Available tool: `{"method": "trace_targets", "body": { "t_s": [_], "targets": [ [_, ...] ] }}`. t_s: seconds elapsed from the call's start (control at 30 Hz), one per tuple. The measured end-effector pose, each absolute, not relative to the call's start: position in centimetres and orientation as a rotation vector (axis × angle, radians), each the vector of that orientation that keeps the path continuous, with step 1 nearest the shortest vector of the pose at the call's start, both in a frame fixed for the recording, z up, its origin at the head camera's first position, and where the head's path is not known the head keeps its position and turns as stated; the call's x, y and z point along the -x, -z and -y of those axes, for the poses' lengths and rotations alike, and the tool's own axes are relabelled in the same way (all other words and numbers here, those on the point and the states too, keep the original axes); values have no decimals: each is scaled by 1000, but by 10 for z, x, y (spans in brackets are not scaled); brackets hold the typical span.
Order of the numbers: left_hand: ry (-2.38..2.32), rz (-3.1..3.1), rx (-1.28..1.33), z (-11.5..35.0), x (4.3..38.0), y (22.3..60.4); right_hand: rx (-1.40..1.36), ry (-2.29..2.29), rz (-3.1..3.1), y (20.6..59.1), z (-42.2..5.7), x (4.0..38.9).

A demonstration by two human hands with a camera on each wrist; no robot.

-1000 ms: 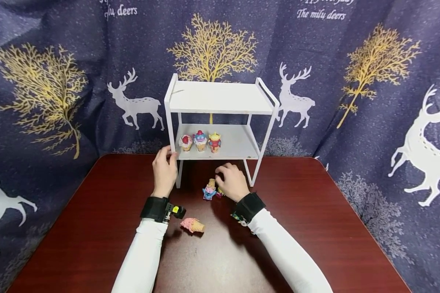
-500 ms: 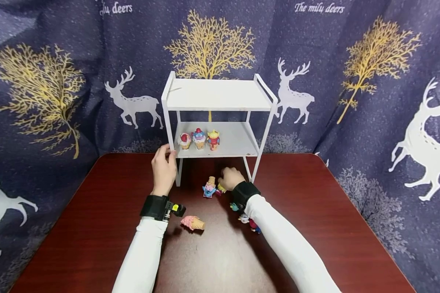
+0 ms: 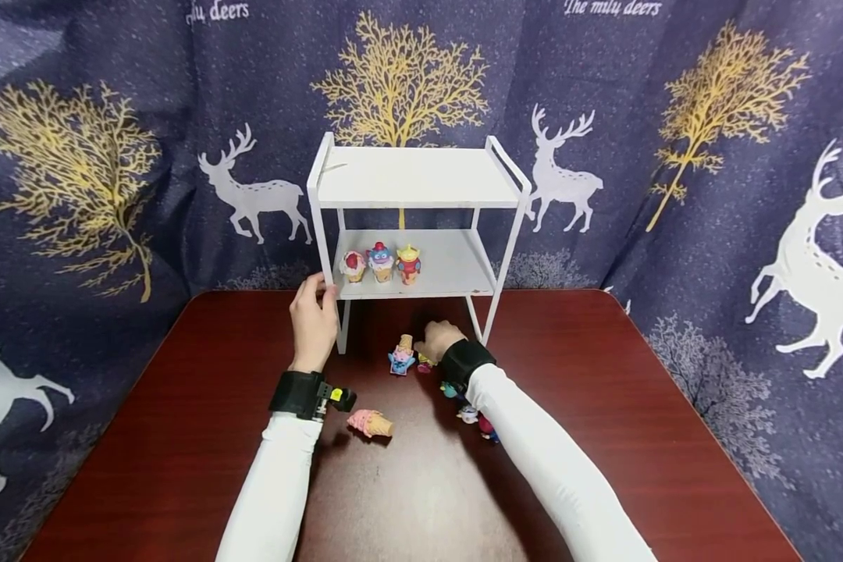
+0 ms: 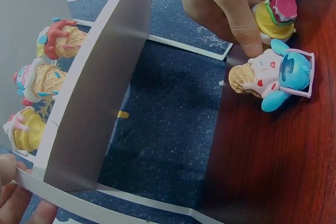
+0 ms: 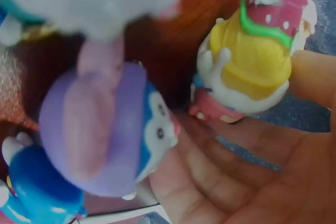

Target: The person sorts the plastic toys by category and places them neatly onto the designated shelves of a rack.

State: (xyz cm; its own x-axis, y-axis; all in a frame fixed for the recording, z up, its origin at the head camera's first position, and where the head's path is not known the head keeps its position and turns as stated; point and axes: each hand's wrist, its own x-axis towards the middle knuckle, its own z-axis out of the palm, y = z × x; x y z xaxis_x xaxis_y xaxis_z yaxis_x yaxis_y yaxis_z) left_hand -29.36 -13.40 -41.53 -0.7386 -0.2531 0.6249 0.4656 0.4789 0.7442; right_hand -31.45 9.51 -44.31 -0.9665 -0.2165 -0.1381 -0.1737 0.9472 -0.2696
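Close to you, a pink-and-tan ice-cream-cone figure (image 3: 370, 424) lies on the glossy red-brown table (image 3: 583, 375). Farther on this table, your right hand (image 3: 441, 341) pinches a yellow-and-white figure with red top (image 4: 273, 23). Your left hand (image 3: 313, 324) grips the left post of a white two-tier shelf (image 3: 407, 178). Behind, a dark-blue cloth (image 3: 267, 70) reads "The milu deers".

White rack (image 3: 403, 176) standing on a red-brown counter (image 3: 176, 437).

The rack's lower shelf (image 3: 451, 261) holds 3 upright figures in a row toward its left end: strawberry cone (image 3: 353, 266), blue cone (image 3: 381, 262) and red cone (image 3: 408, 264). On the glossy counter, by the rack's front, a pink-and-blue figure (image 3: 401, 356) lies with its cone end toward the rack, a yellow figure (image 4: 275, 19) just beside it on the right. Nearer, a pink cone (image 3: 370, 423) lies on its side; well to its right, 3 more, teal figure (image 3: 449, 389), white figure (image 3: 467, 414) and red figure (image 3: 488, 428), form a slanting line, partly hidden.
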Motion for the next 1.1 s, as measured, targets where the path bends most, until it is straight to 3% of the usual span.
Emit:
{"method": "trace_targets", "body": {
  "t_s": [0.5,1.1],
  "targets": [
    [1308,2030,172,133,293,414,392,553,-2843,445,-106,319],
    [1310,2015,159,133,293,414,827,986,-3003,409,-129,276]
  ]
}}
